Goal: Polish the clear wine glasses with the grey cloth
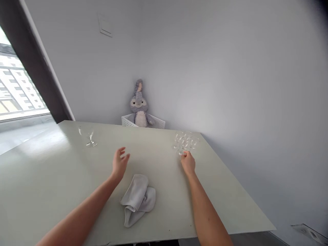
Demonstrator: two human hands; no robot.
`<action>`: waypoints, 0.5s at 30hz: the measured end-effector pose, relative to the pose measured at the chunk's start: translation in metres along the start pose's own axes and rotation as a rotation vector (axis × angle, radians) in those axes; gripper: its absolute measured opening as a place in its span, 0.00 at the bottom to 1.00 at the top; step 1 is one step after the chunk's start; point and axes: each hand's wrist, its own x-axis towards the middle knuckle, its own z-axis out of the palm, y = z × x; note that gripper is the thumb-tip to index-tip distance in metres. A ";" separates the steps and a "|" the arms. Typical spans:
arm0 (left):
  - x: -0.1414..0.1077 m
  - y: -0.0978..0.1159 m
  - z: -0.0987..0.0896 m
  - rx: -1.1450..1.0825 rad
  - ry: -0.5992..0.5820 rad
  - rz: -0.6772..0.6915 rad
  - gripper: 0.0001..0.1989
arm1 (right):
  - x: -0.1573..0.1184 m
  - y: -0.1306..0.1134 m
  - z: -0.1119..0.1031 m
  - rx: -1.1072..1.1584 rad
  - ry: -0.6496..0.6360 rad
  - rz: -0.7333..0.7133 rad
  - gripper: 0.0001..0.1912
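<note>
My right hand (188, 162) reaches to the front of a group of clear stemmed glasses (186, 140) at the table's right. Its fingers are closed on the nearest glass (180, 151), whose lower part they partly hide. My left hand (120, 163) hovers over the middle of the table, fingers apart and nothing in them. Below it lies a crumpled light grey cloth (138, 195), touched by neither hand. Farther left, clear stemmed glassware (90, 139) stands upright, apart from the group; its faint outline makes the number of pieces hard to tell.
The pale table (164, 164) runs back to a corner of grey walls. Behind its far edge a grey plush toy (138, 102) sits in a white perforated basket (160, 123). A window (19, 85) is at the left, and the wall (256, 119) borders the right side.
</note>
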 end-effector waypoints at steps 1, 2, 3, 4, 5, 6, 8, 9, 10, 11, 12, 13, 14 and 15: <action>0.010 -0.001 -0.007 -0.040 0.120 -0.031 0.17 | -0.005 -0.004 0.000 0.007 0.003 -0.013 0.13; 0.021 -0.001 -0.016 -0.074 0.241 -0.058 0.18 | -0.012 -0.009 0.002 0.037 -0.008 -0.058 0.12; 0.031 -0.003 -0.026 -0.086 0.359 -0.089 0.19 | -0.022 -0.016 0.004 0.090 -0.045 -0.131 0.11; 0.041 -0.004 -0.036 -0.079 0.447 -0.110 0.20 | -0.033 -0.024 0.008 0.161 -0.113 -0.223 0.12; 0.051 -0.007 -0.046 -0.065 0.526 -0.128 0.22 | -0.047 -0.034 0.012 0.237 -0.202 -0.325 0.13; 0.059 -0.009 -0.056 -0.046 0.588 -0.144 0.23 | -0.062 -0.044 0.016 0.304 -0.300 -0.429 0.15; 0.073 -0.015 -0.074 -0.010 0.678 -0.169 0.25 | -0.094 -0.062 0.022 0.349 -0.452 -0.618 0.17; 0.079 -0.018 -0.082 0.004 0.707 -0.183 0.26 | -0.109 -0.068 0.025 0.332 -0.491 -0.723 0.17; 0.084 -0.021 -0.088 0.015 0.722 -0.196 0.27 | -0.123 -0.073 0.026 0.300 -0.521 -0.841 0.16; 0.089 -0.023 -0.093 0.024 0.725 -0.209 0.28 | -0.135 -0.076 0.028 0.261 -0.552 -0.969 0.16; 0.094 -0.026 -0.097 0.031 0.711 -0.218 0.29 | -0.145 -0.077 0.030 0.216 -0.578 -1.089 0.16; 0.099 -0.028 -0.100 0.034 0.681 -0.225 0.31 | -0.152 -0.077 0.032 0.168 -0.594 -1.191 0.17; 0.104 -0.029 -0.103 0.036 0.641 -0.229 0.33 | -0.158 -0.077 0.035 0.121 -0.604 -1.269 0.19; 0.108 -0.030 -0.104 0.037 0.594 -0.231 0.34 | -0.162 -0.076 0.037 0.079 -0.602 -1.317 0.21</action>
